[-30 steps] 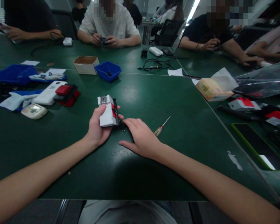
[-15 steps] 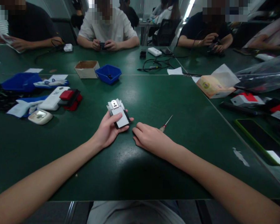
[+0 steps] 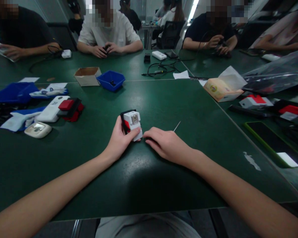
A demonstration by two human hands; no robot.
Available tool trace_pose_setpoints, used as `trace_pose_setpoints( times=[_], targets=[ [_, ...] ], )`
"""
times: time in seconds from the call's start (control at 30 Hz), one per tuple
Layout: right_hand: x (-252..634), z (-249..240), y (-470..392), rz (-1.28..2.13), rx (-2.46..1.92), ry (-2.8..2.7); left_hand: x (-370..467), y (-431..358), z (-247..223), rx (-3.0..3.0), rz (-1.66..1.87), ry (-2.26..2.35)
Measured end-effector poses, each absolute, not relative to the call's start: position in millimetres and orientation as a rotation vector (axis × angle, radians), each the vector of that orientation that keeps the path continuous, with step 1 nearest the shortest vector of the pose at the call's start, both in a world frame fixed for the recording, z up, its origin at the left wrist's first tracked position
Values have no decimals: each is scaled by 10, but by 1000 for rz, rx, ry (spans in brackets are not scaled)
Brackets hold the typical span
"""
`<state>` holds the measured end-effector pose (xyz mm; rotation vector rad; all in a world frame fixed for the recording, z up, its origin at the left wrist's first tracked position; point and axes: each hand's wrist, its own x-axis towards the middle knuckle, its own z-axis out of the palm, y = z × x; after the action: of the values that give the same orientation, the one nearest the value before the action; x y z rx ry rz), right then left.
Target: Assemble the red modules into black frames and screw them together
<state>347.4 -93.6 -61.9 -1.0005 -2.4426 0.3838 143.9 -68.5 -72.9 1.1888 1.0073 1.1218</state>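
In a busy workroom, people sit around a long green table (image 3: 159, 102) strewn with small gear. At the near edge, the left hand (image 3: 118, 138) wraps its fingers around a small white, red and black device (image 3: 136, 121), raised and tilted above the tabletop with the thumb across its pale face. Just beside it, the right hand (image 3: 166, 140) rests low with fingers curled; a small dark spot shows between thumb and fingertips, though whether they grip anything cannot be told. A thin metal shaft (image 3: 177, 126) juts out beyond the knuckles, its other end hidden.

Farther out, to the left, lie a white oval object (image 3: 38, 130), a white slab (image 3: 51, 110) and a red-and-black unit (image 3: 71, 109). A blue bin (image 3: 114, 81) with dark bits inside stands against an open cardboard box (image 3: 87, 76). To the right are a green-edged phone (image 3: 270, 142) and a tissue pack (image 3: 221, 88); black cable (image 3: 161, 69) coils beyond. Across the table, a person in a white shirt (image 3: 121, 29) sits with both hands together.
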Motion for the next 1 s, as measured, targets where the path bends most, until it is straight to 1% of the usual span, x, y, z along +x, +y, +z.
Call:
trace_pose_setpoints(
  times=[0.13, 0.3, 0.4, 0.5, 0.6, 0.7, 0.83, 1.0],
  targets=[
    [3486, -564, -957, 468, -965, -2108, 1389, -697, -729, 1277, 1076, 963],
    [3420, -570, -976, 493, -891, -2014, 1342, -688, -741, 1323, 1077, 948],
    [3400, -591, -981, 549, -979, -1912, 1343, -679, -748, 1319, 1079, 940],
    [3391, -620, -957, 874, -1034, -1599, 1344, -684, -738, 1327, 1070, 935],
    [3371, -672, -913, 1265, -942, -1235, 1341, -694, -733, 1369, 1065, 933],
    [3333, -751, -882, 1450, -900, -1098, 1339, -695, -750, 1396, 1070, 908],
    [3297, -837, -870, 1480, -914, -1122, 1345, -694, -769, 1398, 1079, 847],
    [3309, -831, -880, 1473, -923, -1167, 1350, -707, -739, 1392, 1073, 850]
  ],
)
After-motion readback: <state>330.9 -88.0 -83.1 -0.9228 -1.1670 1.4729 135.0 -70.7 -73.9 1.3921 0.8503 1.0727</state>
